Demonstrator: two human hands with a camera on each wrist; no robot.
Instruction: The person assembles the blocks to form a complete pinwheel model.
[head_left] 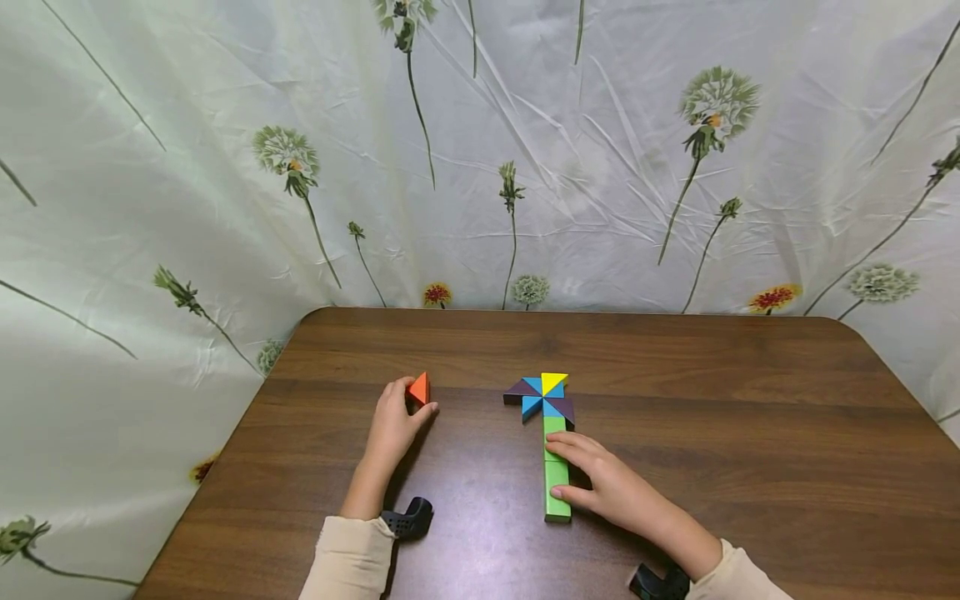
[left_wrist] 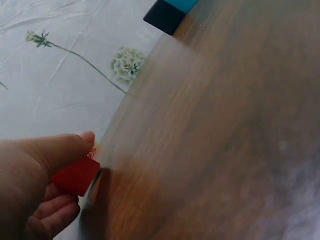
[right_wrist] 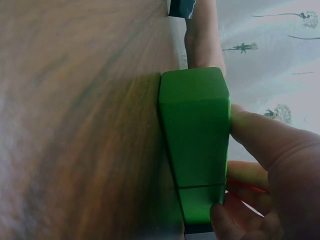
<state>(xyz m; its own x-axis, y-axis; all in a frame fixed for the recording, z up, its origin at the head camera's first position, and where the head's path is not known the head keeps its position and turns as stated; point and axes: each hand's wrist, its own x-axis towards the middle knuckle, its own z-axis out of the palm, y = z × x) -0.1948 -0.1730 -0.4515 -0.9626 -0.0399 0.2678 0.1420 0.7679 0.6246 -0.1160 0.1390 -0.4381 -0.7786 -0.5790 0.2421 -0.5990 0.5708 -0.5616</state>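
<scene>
My left hand [head_left: 392, 423] pinches an orange triangular block [head_left: 420, 388] between thumb and fingers, at the left part of the table. The same block [left_wrist: 76, 176] looks red in the left wrist view, under the thumb. My right hand [head_left: 611, 482] rests its thumb and fingertips on two green rectangular blocks [head_left: 557, 481] laid end to end. Beyond their far end, blue, purple and yellow triangular blocks [head_left: 553, 382] meet at their points like a pinwheel. In the right wrist view, the thumb touches the nearer green block [right_wrist: 195, 140] and a fingertip the farther one.
The brown wooden table [head_left: 712, 400] has rounded far corners. Behind it and on the left hangs a pale curtain [head_left: 600, 167] printed with dandelions. A black wrist device [head_left: 408, 518] is on the left wrist, another [head_left: 660, 581] on the right.
</scene>
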